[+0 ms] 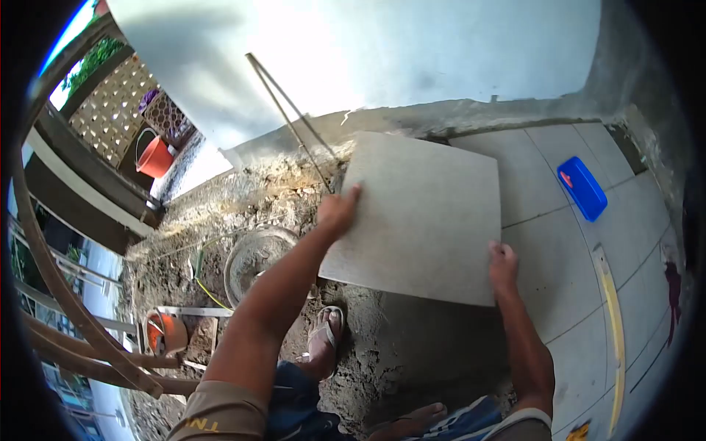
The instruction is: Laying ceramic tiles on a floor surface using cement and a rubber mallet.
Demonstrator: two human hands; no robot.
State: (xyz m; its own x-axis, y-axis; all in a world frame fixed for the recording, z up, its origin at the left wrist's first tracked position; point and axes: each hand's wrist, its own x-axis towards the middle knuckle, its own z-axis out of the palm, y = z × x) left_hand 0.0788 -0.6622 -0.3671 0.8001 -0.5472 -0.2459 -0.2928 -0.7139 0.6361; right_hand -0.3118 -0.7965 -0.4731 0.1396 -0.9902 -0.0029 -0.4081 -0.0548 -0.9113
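A pale wall (412,59) spans the far side, its lower part rough and unpainted. Light square tiles make up the floor (544,242) on the right, while broken, earthy ground (176,257) covers the left. Between them, on the near side, lies a smooth grey-brown patch (434,345), partly in shadow.

Over the middle is one large beige tile (419,213), held aslant above that patch (whether its far edge touches anything, I cannot tell). Left of it sits a round basin (229,268) caked with grey material. A long yellow bar (612,316) lies on the tiled floor at the right, and a thin stick (283,110) leans against the wall, left of the held tile.

An orange bucket (154,158) with a raised handle stands far left; another bucket (175,334), nearer, is on the earthy ground. A blue tray (585,191) with a small red-orange spot rests on the far right tiles. A sandalled foot (323,338) is planted just on the near side of the large tile.

Both hands grasp that tile: the left hand (338,213) grips its left edge, the right hand (503,266) curls around its right edge, close to the near corner.
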